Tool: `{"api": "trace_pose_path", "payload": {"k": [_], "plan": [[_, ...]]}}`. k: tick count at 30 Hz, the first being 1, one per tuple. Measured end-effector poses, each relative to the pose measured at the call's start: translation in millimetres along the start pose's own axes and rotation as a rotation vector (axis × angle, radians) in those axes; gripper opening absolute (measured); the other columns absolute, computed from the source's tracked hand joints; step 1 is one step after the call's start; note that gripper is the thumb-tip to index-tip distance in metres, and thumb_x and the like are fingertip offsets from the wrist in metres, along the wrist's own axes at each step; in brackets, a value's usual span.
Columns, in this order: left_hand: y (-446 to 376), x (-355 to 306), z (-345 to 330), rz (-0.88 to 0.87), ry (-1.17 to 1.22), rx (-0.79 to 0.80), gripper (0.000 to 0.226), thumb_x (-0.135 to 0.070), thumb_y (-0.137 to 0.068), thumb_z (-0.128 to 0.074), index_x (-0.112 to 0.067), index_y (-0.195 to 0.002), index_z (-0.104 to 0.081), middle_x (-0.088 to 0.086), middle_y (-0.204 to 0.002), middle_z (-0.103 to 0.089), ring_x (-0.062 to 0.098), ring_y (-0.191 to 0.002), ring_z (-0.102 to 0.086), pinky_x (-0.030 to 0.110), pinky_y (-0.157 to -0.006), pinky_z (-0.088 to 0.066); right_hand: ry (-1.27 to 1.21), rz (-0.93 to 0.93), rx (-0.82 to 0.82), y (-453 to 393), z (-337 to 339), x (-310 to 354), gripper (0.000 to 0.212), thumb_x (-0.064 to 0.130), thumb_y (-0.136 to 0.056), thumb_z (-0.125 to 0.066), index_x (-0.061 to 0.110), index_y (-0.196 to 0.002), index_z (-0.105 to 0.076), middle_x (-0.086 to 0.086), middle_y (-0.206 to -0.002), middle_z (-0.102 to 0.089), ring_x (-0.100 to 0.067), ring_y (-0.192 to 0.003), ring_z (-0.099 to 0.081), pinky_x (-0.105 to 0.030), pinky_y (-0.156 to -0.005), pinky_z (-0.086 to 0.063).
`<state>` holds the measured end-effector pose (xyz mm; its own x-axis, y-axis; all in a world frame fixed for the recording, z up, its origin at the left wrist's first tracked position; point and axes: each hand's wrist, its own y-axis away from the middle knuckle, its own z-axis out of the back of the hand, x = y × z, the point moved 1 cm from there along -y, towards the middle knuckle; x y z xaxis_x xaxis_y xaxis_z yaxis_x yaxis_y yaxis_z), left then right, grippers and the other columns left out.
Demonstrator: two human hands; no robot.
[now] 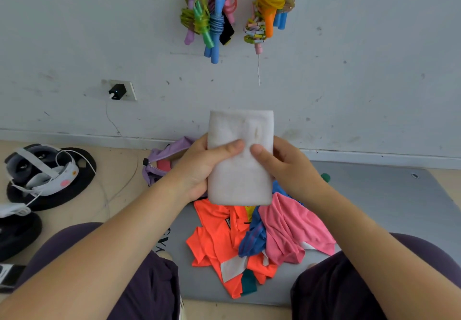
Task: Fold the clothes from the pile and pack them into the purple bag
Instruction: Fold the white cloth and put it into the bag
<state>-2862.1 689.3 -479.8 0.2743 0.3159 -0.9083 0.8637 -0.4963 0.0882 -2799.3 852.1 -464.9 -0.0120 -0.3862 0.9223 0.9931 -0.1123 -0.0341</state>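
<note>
A folded white cloth [240, 130] is held upright in front of me, above the pile. My left hand [203, 163] grips its left edge with the thumb across the front. My right hand [287, 167] grips its right edge the same way. Below it lies the pile on a grey mat [384, 202]: an orange shirt [219, 239], a pink garment [291, 229] and a blue striped piece [254, 237]. The purple bag [162, 156] sits behind my left hand by the wall, partly hidden, with something pink inside.
Black weight plates [82, 167] with a white headset [42, 170] on top lie at the left on the floor. A charger [117, 91] is plugged into the wall socket, its cable trailing down. Jump ropes [212, 12] hang on the wall. My knees flank the pile.
</note>
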Motion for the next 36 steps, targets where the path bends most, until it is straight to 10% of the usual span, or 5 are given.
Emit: {"api": "trace_pose_path", "payload": {"k": [9, 16, 28, 32, 36], "plan": [[-30, -44, 22, -0.087, -0.184, 0.025, 0.040, -0.023, -0.078, -0.077, -0.009, -0.114, -0.065, 0.015, -0.110, -0.072, 0.031, -0.100, -0.070, 0.043, -0.080, -0.058, -0.428, -0.151, 0.248, -40, -18, 7, 0.055, 0.047, -0.077, -0.068, 0.012, -0.120, -0.063, -0.005, -0.116, -0.071, -0.022, -0.109, -0.067, -0.037, -0.092, -0.055], [-106, -19, 167, 0.058, -1.044, -0.112, 0.030, -0.053, -0.084, -0.068, -0.027, -0.098, -0.071, -0.015, -0.097, -0.073, 0.004, -0.094, -0.067, 0.026, -0.086, -0.052, -0.265, -0.260, 0.026, -141, -54, -66, 0.033, 0.040, -0.085, -0.070, 0.015, -0.107, -0.068, -0.008, -0.107, -0.073, -0.026, -0.101, -0.069, -0.050, -0.091, -0.055], [-163, 158, 346, 0.177, -1.783, 0.127, 0.077, -0.072, -0.084, -0.049, -0.023, -0.143, -0.041, -0.003, -0.138, -0.054, 0.018, -0.131, -0.044, 0.042, -0.119, -0.014, 0.274, -0.072, 0.126, -309, -195, -247, 0.030, 0.030, -0.084, -0.073, 0.017, -0.109, -0.062, 0.004, -0.090, -0.061, -0.015, -0.081, -0.056, -0.015, -0.063, -0.038], [-170, 181, 354, 0.042, -1.824, 0.061, 0.068, -0.076, -0.084, -0.043, -0.025, -0.128, -0.055, -0.005, -0.113, -0.063, 0.019, -0.113, -0.052, 0.038, -0.114, -0.021, 0.564, -0.384, 0.213, -341, -230, -305, 0.053, 0.040, -0.090, -0.065, 0.001, -0.125, -0.056, -0.015, -0.113, -0.064, -0.033, -0.108, -0.058, -0.029, -0.076, -0.034], [-168, 194, 354, -0.006, -1.795, 0.042, 0.067, -0.077, -0.083, -0.036, -0.026, -0.118, -0.062, -0.006, -0.103, -0.063, 0.020, -0.103, -0.052, 0.038, -0.109, -0.027, 0.144, -0.609, 0.166, -357, -251, -335, 0.063, 0.039, -0.088, -0.068, 0.004, -0.137, -0.049, -0.013, -0.130, -0.060, -0.033, -0.115, -0.057, -0.039, -0.095, -0.047]]}}
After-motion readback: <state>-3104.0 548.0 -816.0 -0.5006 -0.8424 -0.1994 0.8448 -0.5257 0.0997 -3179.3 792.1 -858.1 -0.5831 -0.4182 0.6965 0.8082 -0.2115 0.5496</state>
